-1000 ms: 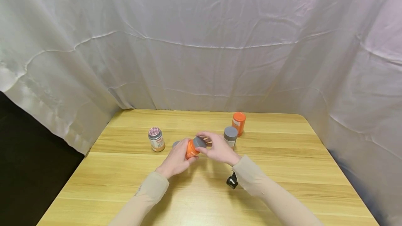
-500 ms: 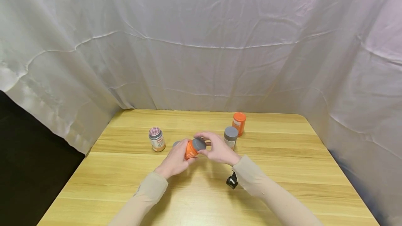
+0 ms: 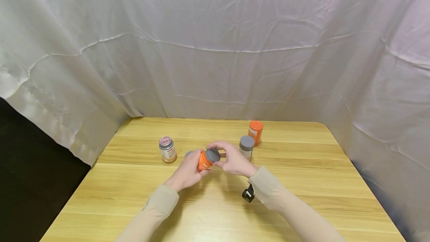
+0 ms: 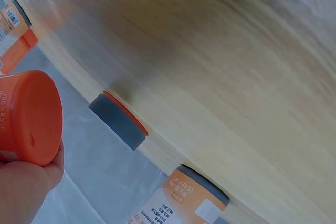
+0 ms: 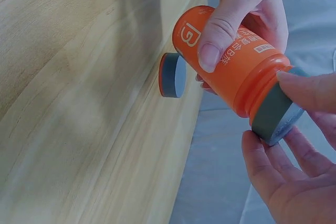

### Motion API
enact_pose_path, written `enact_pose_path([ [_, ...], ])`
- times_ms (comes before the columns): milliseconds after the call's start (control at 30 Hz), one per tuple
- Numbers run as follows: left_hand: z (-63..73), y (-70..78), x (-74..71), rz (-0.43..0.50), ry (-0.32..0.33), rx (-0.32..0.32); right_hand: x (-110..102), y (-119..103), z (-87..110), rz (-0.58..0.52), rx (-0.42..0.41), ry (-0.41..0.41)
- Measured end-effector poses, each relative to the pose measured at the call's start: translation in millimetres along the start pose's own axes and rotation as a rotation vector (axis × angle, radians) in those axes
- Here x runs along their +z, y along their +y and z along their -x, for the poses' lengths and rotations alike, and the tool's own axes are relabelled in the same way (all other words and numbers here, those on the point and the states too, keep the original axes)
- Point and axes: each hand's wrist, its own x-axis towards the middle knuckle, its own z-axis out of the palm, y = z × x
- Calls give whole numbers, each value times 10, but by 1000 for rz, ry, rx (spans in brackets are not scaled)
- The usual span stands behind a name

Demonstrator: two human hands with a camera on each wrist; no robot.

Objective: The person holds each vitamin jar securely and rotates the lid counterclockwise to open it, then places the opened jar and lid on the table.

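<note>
Tilted over the middle of the table is an orange supplement bottle [image 5: 233, 59], gripped round its body by my left hand [image 3: 186, 173]. The thumb of that hand lies along the printed side in the right wrist view. My right hand [image 3: 235, 160] holds the bottle's grey cap [image 5: 278, 111], thumb on one side and fingertips on the other. The cap sits on the neck. A loose grey cap [image 5: 173, 75] with an orange edge rests on the table just beyond the left hand. The left wrist view shows the bottle's smooth orange base [image 4: 42, 119].
A grey-capped jar [image 3: 168, 150] with a patterned lid top stands to the left. Right of the hands is another grey-capped bottle [image 3: 246, 145], partly behind the right hand, with an orange-topped bottle [image 3: 255, 132] behind it. A grey curtain [image 3: 215, 77] borders the wooden table [image 3: 215, 219].
The bottle has tipped slightly, its cap turning a little toward the head camera. The right fingers have shifted round the cap. The other bottles stay put.
</note>
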Motion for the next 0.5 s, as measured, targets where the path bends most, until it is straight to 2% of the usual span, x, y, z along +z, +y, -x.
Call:
enact_pose_path([
  [233, -16, 1, 9, 2, -5, 11, 46, -66, -25, -45, 79, 70],
  [500, -27, 9, 22, 6, -7, 18, 84, -88, -35, -16, 102, 149],
])
